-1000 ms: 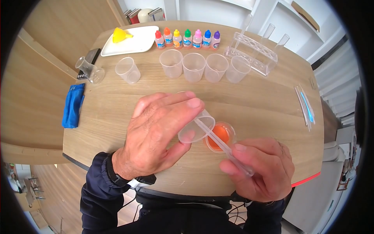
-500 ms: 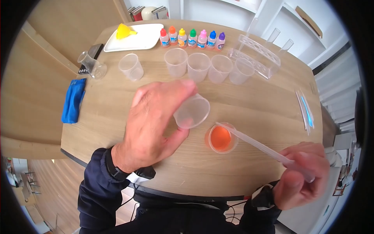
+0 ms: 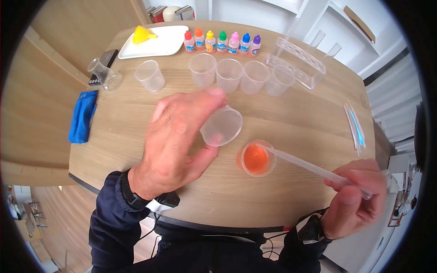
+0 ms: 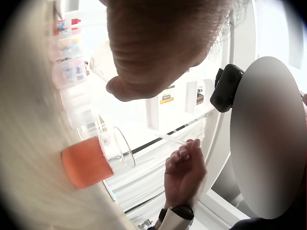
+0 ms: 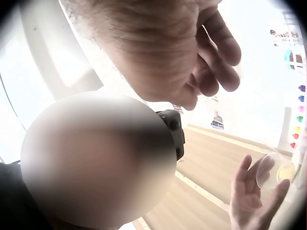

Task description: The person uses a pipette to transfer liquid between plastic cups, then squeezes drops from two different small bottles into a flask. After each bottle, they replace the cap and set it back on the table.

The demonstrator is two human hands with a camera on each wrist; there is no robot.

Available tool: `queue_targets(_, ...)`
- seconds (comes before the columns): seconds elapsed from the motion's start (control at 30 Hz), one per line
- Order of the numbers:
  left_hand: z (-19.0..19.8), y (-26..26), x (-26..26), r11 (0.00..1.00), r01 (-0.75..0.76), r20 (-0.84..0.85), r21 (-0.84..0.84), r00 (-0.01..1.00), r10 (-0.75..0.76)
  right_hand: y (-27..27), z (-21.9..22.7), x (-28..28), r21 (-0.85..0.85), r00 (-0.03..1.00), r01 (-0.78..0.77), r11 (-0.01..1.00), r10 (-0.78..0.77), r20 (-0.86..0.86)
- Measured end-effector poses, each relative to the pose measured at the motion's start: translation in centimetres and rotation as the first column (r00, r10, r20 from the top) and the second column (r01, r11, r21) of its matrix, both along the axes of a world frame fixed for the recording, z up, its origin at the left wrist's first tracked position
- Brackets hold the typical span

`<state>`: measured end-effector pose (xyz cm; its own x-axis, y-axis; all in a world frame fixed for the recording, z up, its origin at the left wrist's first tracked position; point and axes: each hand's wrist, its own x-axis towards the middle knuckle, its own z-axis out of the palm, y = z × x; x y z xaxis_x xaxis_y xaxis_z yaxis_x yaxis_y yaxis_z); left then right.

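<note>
The left hand (image 3: 175, 141) holds a clear plastic cup (image 3: 223, 126) between thumb and fingers, tilted with its mouth toward the camera. In the right hand (image 3: 355, 198) a translucent pipette (image 3: 314, 169) is pinched near its bulb end. Its thin tip reaches over the rim of a cup of orange liquid (image 3: 256, 159) standing on the table between the hands. The left wrist view shows the orange liquid (image 4: 86, 163) filling the lower part of that cup, and the pipette (image 4: 165, 137) off to its right.
Clear cups (image 3: 229, 75) stand in a row behind the hands, with colored dropper bottles (image 3: 222, 43) beyond. A test tube rack (image 3: 300, 61) is at back right, a white tray (image 3: 168, 43) with a yellow funnel (image 3: 142, 35) at back left. A flask (image 3: 107, 76) and blue cloth (image 3: 83, 117) lie left.
The right hand has drawn the pipette away from the cup in the left hand, to the right, and its tip now lies over the orange liquid's cup. The left hand has shifted slightly left.
</note>
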<state>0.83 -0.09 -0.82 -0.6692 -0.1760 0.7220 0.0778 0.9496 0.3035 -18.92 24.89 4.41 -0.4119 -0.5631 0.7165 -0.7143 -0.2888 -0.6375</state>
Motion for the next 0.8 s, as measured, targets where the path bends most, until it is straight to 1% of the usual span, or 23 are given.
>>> queue_targets(0.03, 0.0, 0.0, 0.0, 1.0, 0.007, -0.006, -0.002, 1.0, -0.007, -0.2, 0.0, 0.1, -0.037, 0.999, -0.026, 0.999, 0.027, 0.03)
queue_targets(0.1, 0.1, 0.1, 0.0, 1.0, 0.016, 0.003, 0.003, 1.0, -0.016, -0.7, -0.1, 0.4, -0.043, 0.998, -0.061, 0.997, 0.062, 0.028)
queue_targets(0.23, 0.3, 0.6, -0.1, 0.999, 0.043, 0.021, 0.003, 0.999, -0.043, -3.1, -1.3, 2.2, 0.07, 0.994, -0.065, 0.995, 0.071, -0.087)
queue_targets(0.37, 0.3, 0.8, 0.0, 0.995, 0.097, 0.019, 0.008, 0.995, -0.097, -4.4, -1.8, 2.6, 0.114, 0.985, -0.041, 0.993, 0.059, -0.162)
queue_targets(0.47, 0.2, 0.9, -0.1, 0.991, 0.132, 0.014, 0.008, 0.991, -0.132, -4.9, -1.8, 2.5, 0.134, 0.979, -0.06, 0.989, 0.084, -0.185)
queue_targets(0.53, 0.2, 1.0, -0.1, 0.99, 0.144, 0.024, 0.009, 0.989, -0.144, -4.8, -1.7, 2.6, 0.134, 0.977, -0.047, 0.99, 0.074, -0.201)
queue_targets(0.8, 0.2, 0.9, -0.1, 0.989, 0.145, 0.027, 0.014, 0.989, -0.146, -4.5, -1.7, 2.7, 0.158, 0.973, -0.043, 0.986, 0.077, -0.216)
